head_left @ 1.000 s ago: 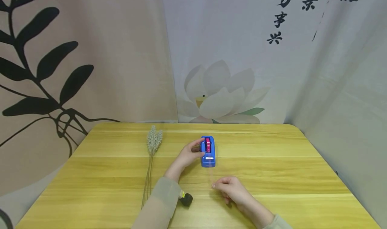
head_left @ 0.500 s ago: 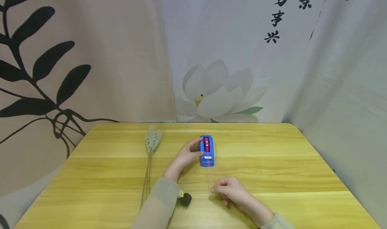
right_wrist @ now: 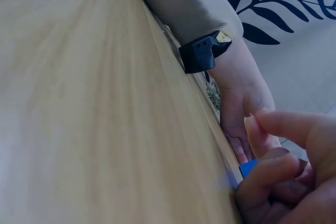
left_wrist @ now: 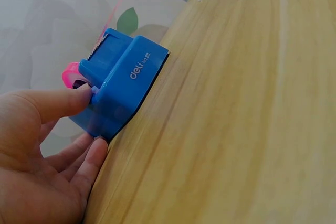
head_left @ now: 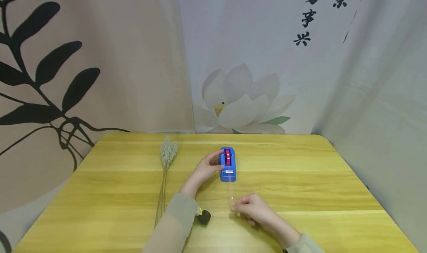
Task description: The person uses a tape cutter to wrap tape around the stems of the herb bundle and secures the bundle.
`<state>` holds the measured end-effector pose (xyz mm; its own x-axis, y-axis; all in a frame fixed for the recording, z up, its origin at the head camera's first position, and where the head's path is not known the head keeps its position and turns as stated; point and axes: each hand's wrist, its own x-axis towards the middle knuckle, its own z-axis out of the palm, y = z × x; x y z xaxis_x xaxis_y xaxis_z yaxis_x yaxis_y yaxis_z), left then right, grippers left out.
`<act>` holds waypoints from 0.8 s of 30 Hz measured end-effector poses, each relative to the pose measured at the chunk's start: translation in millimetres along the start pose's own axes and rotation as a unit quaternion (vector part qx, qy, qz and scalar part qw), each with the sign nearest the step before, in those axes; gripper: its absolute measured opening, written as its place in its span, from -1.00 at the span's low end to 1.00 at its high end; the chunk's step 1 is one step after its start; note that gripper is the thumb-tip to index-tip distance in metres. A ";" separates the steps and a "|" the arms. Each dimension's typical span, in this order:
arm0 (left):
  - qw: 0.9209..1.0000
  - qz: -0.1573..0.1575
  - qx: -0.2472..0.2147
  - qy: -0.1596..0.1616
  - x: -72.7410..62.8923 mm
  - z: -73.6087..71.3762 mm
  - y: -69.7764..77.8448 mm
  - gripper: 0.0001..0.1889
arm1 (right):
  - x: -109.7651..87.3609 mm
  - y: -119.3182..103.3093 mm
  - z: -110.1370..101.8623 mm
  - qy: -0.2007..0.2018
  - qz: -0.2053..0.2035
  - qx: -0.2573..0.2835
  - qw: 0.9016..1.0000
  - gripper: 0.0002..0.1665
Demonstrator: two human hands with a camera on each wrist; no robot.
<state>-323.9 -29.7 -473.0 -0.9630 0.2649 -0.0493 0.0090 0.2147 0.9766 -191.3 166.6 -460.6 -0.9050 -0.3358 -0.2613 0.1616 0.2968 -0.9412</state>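
Observation:
A blue tape dispenser point(head_left: 232, 176) with a pink roll point(head_left: 228, 157) stands on the table toward the back middle. My left hand point(head_left: 205, 169) grips its left side, thumb near the roll; the left wrist view shows the dispenser's side point(left_wrist: 126, 85) and serrated cutter point(left_wrist: 98, 47). From the dispenser's front, a thin see-through pinkish strip of tape point(head_left: 231, 193) stretches toward me. Its free end is pinched between thumb and forefinger of my right hand point(head_left: 256, 209). In the right wrist view, the right hand's fingers point(right_wrist: 291, 127) hide most of the dispenser.
Left of my left arm lies a bunch of dried grass stems point(head_left: 165, 171) with pale fluffy heads. A black wrist camera point(head_left: 204, 217) sits at my left cuff. Printed curtains point(head_left: 143, 60) hang behind the wooden table point(head_left: 300, 178).
The view shifts slightly. Both hands keep nearly the same places and grips, and the strip of tape between dispenser and right hand now shows a little more plainly.

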 end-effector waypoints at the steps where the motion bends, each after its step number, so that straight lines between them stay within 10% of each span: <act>1: 1.000 0.000 0.000 0.001 -0.1 -1.3 0.5 -0.42 | 0.6 -0.5 0.4 -0.002 0.000 0.003 1.000 -0.74; 11: 0.997 -0.007 0.076 -0.021 -11.7 -28.9 21.2 -0.42 | 0.1 0.9 8.1 -0.013 -0.008 0.085 0.996 -0.67; 24: 0.989 0.034 0.142 0.017 -71.6 -137.5 43.7 -0.58 | -6.1 2.5 2.4 -0.005 0.006 0.121 0.993 -0.63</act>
<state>-291.6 -168.5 -398.0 -0.9660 0.2570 0.0269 0.1453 0.4541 0.8790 -184.4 167.2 -461.9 -0.8987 -0.3432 -0.2732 0.2628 0.0775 -0.9617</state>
